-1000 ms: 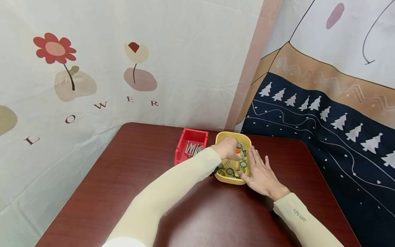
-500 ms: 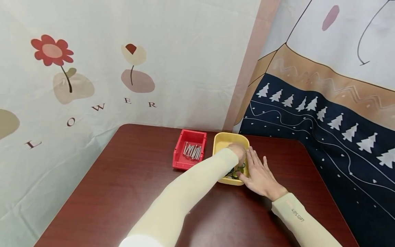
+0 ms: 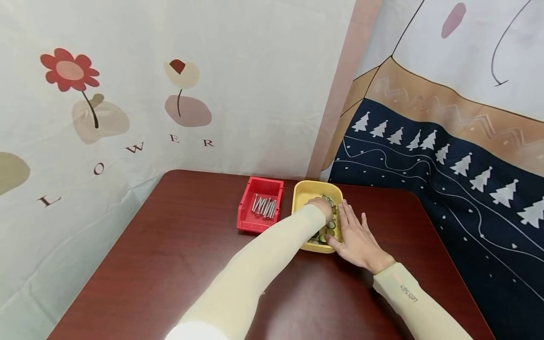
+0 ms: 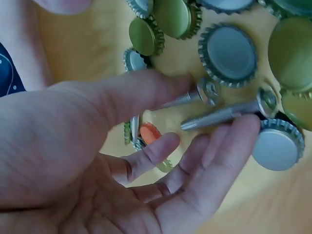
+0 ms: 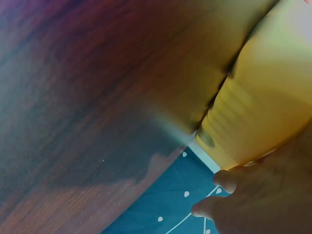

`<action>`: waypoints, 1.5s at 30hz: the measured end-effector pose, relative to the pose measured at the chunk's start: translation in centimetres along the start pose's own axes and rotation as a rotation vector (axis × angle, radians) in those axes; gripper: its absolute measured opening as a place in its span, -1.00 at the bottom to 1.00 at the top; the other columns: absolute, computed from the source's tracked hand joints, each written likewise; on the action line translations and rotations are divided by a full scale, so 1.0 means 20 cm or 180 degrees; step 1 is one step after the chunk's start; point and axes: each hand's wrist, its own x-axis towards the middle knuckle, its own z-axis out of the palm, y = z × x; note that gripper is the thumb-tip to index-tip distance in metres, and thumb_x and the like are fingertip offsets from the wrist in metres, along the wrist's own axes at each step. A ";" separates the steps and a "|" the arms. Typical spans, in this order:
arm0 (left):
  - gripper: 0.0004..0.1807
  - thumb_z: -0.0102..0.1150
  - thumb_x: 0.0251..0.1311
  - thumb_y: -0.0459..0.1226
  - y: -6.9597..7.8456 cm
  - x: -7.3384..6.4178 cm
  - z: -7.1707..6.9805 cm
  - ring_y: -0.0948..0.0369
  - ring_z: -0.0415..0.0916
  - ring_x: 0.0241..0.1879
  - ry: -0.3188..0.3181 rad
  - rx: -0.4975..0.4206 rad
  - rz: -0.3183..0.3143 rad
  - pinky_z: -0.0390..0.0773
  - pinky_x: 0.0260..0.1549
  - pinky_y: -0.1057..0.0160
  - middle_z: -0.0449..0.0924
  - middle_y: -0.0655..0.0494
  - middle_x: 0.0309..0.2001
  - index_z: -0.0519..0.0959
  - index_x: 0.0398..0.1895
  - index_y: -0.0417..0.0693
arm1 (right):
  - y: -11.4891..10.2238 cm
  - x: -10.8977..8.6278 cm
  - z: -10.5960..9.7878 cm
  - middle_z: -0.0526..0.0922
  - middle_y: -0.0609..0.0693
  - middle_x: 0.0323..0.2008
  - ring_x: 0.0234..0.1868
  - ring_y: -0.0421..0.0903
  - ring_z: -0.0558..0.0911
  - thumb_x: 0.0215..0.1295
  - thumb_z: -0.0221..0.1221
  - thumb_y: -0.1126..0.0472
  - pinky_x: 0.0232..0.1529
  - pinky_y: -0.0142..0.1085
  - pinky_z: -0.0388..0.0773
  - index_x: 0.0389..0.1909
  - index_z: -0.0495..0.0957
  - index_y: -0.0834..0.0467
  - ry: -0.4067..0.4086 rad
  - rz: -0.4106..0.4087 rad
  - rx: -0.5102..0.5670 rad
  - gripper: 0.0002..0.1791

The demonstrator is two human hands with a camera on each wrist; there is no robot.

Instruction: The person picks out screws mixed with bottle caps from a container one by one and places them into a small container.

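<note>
My left hand (image 3: 322,208) reaches down into a yellow bin (image 3: 302,191) holding bottle caps (image 3: 330,232) and screws. Up close in the left wrist view, the thumb lies against one screw (image 4: 208,92), and a fingertip touches a second screw (image 4: 226,115) beside it. A gap separates thumb from fingertips. Around them lie silver caps (image 4: 230,54), green-gold caps and an orange cap (image 4: 149,132). My right hand (image 3: 360,240) is spread with straight fingers along the bin's right side, its thumb over the near rim. In the right wrist view, fingers (image 5: 207,207) show beside the yellow wall (image 5: 253,107).
A red bin (image 3: 244,222) stands just left of the yellow one, with several long metal screws (image 3: 264,207) inside. Both are near the far edge of the dark red-brown table (image 3: 178,236). Printed cloths (image 3: 255,94) hang behind and to the right.
My left hand has gone deeper into the yellow bin and to the right, then slightly back left. My right hand keeps its place at the bin's side.
</note>
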 end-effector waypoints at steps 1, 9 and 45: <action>-0.52 0.22 0.75 0.02 -0.01 0.00 0.01 0.28 0.63 0.50 0.0031 -0.0035 0.0007 0.69 0.45 0.23 0.64 0.21 0.59 0.68 0.59 0.23 | 0.00 0.00 0.00 -0.19 0.33 0.94 0.92 0.43 0.01 0.69 0.18 -0.27 0.81 0.61 -0.13 0.90 -0.12 0.39 0.0006 -0.0001 -0.0005 0.17; -0.36 0.35 0.64 0.07 -0.08 0.12 0.06 0.32 0.67 0.43 -0.0011 -0.0217 0.0265 0.64 0.47 0.35 0.66 0.11 0.61 0.59 0.69 0.20 | 0.00 -0.01 0.01 -0.19 0.34 0.94 0.93 0.42 0.01 0.69 0.16 -0.31 0.81 0.61 -0.15 0.90 -0.12 0.39 -0.0009 0.0017 0.0013 0.19; -0.45 0.36 0.57 -0.46 -0.40 -0.48 -0.37 0.18 0.64 -0.47 -0.0260 -0.1794 0.0658 0.92 -0.15 0.20 0.71 -0.05 -0.06 0.64 0.57 -0.11 | 0.00 0.00 0.01 -0.20 0.32 0.95 0.92 0.43 0.00 0.71 0.17 -0.35 0.81 0.62 -0.16 0.90 -0.10 0.38 0.0000 0.0033 0.0015 0.19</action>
